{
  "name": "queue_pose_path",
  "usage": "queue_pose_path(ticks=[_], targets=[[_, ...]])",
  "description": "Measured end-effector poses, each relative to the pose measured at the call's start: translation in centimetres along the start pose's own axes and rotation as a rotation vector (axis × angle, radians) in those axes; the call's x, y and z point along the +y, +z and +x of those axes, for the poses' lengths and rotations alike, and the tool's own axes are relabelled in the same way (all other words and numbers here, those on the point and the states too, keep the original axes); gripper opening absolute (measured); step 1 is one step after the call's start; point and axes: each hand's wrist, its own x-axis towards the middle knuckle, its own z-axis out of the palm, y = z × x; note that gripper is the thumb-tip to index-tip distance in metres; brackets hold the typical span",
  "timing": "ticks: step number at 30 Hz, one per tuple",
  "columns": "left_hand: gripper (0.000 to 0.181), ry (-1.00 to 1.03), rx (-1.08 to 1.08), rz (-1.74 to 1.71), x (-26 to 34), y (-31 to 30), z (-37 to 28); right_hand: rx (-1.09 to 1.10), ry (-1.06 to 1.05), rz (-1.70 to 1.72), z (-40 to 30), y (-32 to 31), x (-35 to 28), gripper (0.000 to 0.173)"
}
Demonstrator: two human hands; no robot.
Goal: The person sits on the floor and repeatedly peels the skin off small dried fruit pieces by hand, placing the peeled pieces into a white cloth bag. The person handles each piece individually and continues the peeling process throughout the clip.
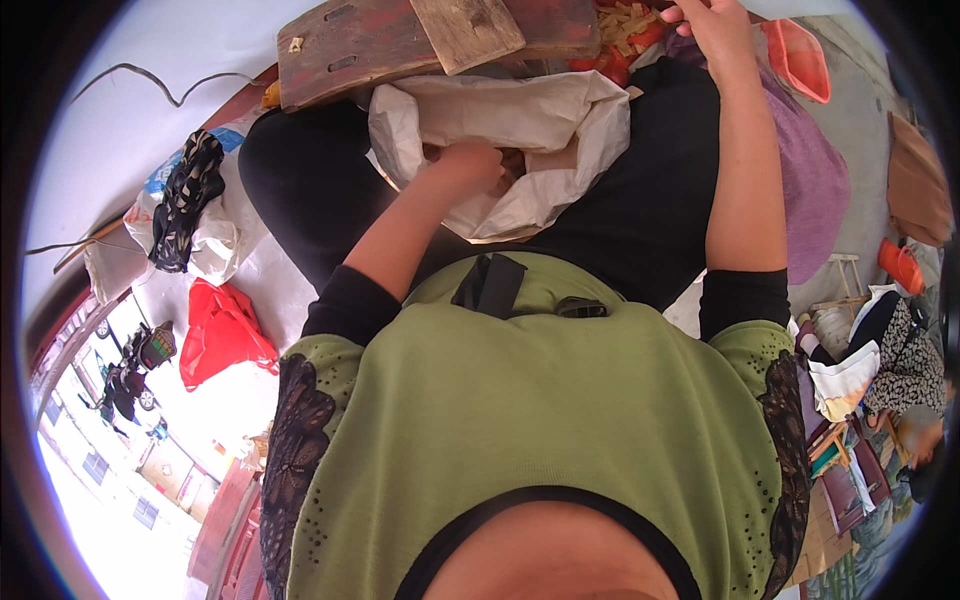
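Observation:
A white woven sack [510,105] lies between my black-trousered legs, its mouth spread wide. My left hand [474,166] is inside that mouth with the fingers curled down. Brownish contents show around it, too dark to name, and I cannot tell whether it grips any. At the top edge of the view, my right hand [711,30] is raised beside a heap of yellowish strips [622,30] on red plastic [646,37]. Part of this hand is cut off, and whether it holds anything is unclear. A worn wooden bench [375,56] stands beyond the sack, with a small wooden board [469,30] lying across it.
An orange-red plastic basket [801,64] and purple cloth [810,180] are on my right. Leftward are a patterned black cloth [187,202] on plastic bags and a red bag [223,330]. Another person [907,352] sits far right; a motorcycle [127,375] stands outside at left.

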Motion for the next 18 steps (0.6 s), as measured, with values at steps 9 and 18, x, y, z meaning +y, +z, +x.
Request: queue_pose_path(ticks=[9, 18], targets=[[0.042, -0.032, 0.242, -0.017, -2.1, 4.5, 1.6, -0.063, 0.062, -0.053, -0.7, -0.3, -2.1, 0.014], [0.042, -0.540, 0.644, -0.295, -6.5, 2.4, 5.2, -0.123, 0.037, -0.069, -0.8, -0.1, -2.1, 0.015]])
